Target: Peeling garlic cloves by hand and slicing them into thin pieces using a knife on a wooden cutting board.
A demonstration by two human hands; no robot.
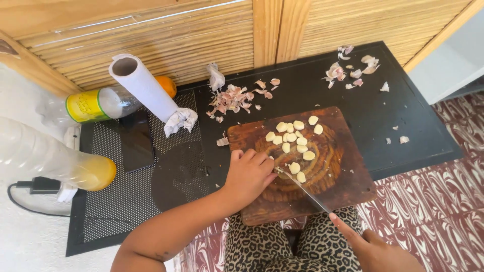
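Left hand [248, 175] rests knuckles-up on the near-left part of the board [348, 186], fingers curled down over something small at their tips; likely a clove, but it is hidden, so whether it is pinched cannot be told. Right hand [375, 247] is below the board's near-right corner, closed round the knife [302, 190] handle, forefinger laid along it. The blade runs up-left across the board, tip touching down just beside the left fingertips.

Peeled cloves [295, 143] lie loose on the board's middle and far part, about a dozen and a half, pale yellow, some touching. Board is dark wood, ring-marked, overhanging the bench's near edge above leopard-print knees.

Bench [312, 88] is black. Skins [233, 98] are heaped just beyond the board's far-left corner; a second scatter sits near the bench's far-right corner, with a few flakes along the right side.

Left of the board: paper roll [143, 85] tilted, torn end touching the bench; phone [136, 141] lying flat beside it; two plastic bottles [96, 103] on their sides at the far-left, one with yellowish liquid. A charger and cable lie off the bench's left edge.
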